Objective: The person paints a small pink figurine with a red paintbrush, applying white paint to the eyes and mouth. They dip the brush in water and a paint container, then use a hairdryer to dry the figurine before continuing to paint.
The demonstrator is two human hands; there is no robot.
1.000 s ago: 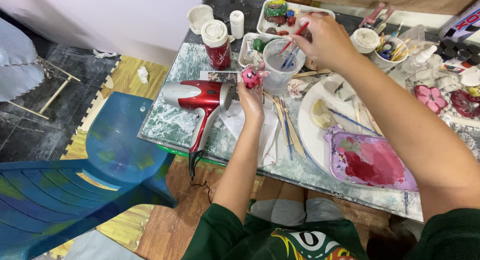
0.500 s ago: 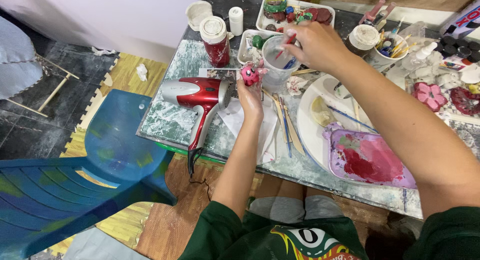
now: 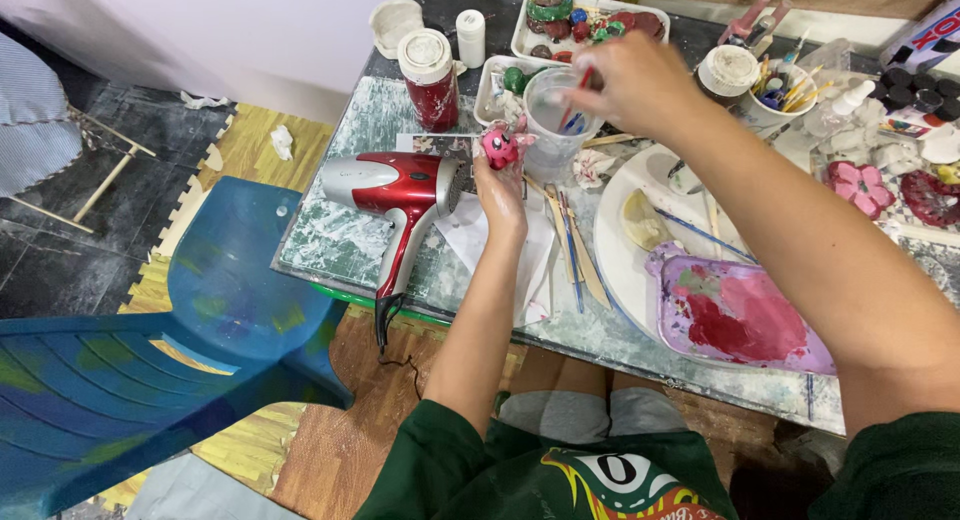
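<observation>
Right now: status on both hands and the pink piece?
Left hand grips small pink figure. Right hand dips brush in clear cup. Red hair dryer lies beside left hand.

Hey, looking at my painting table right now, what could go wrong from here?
1. Your right hand holds a red brush in the clear plastic cup, which looks light and might tip toward the paper.
2. The red hair dryer lies beside that cup, so a spill could reach it.
3. Your left hand holds the small pink figure by the fingers alone; wet paint could smear.
</observation>
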